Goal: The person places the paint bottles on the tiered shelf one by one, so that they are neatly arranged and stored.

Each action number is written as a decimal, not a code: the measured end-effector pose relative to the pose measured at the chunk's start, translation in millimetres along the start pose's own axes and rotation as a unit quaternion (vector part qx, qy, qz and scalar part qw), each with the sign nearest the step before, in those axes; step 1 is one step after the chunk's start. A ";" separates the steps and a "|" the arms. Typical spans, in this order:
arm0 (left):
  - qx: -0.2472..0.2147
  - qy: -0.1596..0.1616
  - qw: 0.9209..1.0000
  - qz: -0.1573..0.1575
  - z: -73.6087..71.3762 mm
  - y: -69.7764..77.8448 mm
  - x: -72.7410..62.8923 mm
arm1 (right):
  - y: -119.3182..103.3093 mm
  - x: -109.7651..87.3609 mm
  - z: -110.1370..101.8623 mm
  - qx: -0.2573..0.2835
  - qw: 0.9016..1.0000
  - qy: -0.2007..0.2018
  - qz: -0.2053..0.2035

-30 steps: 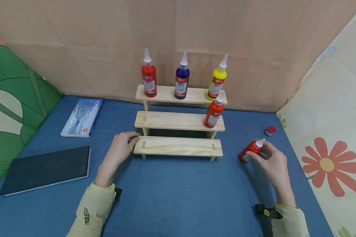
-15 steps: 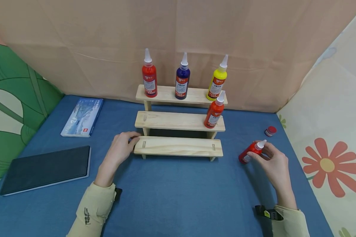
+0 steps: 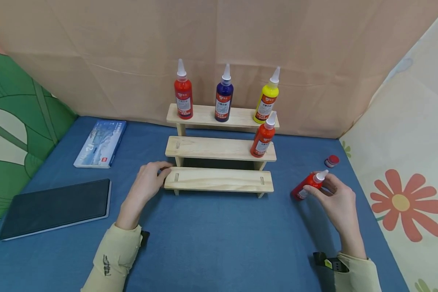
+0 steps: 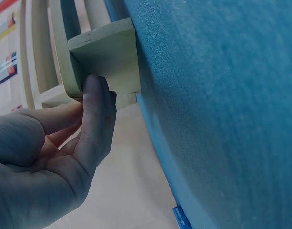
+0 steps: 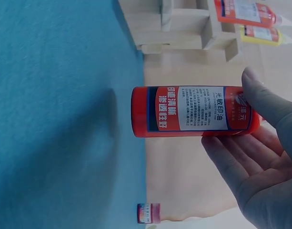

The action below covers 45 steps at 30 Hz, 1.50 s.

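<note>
My left hand pinches the left end of a wooden three-step display stand at its lowest board. In the left wrist view, the fingers reach under that board's end. My right hand grips a red ink bottle with a white pointed nozzle near its top, thumb on one side and fingers on the other. The bottle is tilted, close over the blue cloth, its label showing in the right wrist view. Red, dark blue and yellow bottles stand on the top step; an orange-red bottle stands on the middle step's right end.
A small jar with a red lid sits beyond my right hand. On the left lie a blue-and-white boxed book and a dark flat notebook. A beige curtain hangs behind the blue-covered table; a flower-painted wall borders the right.
</note>
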<state>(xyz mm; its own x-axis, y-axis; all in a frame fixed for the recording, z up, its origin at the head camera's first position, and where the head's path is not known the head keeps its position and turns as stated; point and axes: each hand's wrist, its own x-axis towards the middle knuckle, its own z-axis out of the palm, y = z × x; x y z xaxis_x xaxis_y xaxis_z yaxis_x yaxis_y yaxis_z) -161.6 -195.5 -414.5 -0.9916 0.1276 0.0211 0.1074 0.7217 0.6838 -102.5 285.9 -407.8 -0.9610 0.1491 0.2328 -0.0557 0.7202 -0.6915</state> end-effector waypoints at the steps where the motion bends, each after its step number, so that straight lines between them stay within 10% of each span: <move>1: 0.001 0.000 1.000 0.000 -0.3 -0.1 0.2 | -1.7 0.1 -0.5 0.000 1.000 -0.001 0.001; 45: -0.005 0.004 1.000 0.009 -0.1 -1.2 -0.3 | -47.6 -6.4 -6.5 0.016 1.000 -0.001 -0.012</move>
<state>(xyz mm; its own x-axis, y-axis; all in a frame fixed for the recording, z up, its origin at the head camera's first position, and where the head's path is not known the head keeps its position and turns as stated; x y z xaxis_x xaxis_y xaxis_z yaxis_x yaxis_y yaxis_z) -161.4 -196.4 -415.2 -0.9902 0.1338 0.0393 0.1237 0.7126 0.6906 -91.9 255.1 -372.0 -0.9599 0.1305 0.2480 -0.0875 0.7011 -0.7077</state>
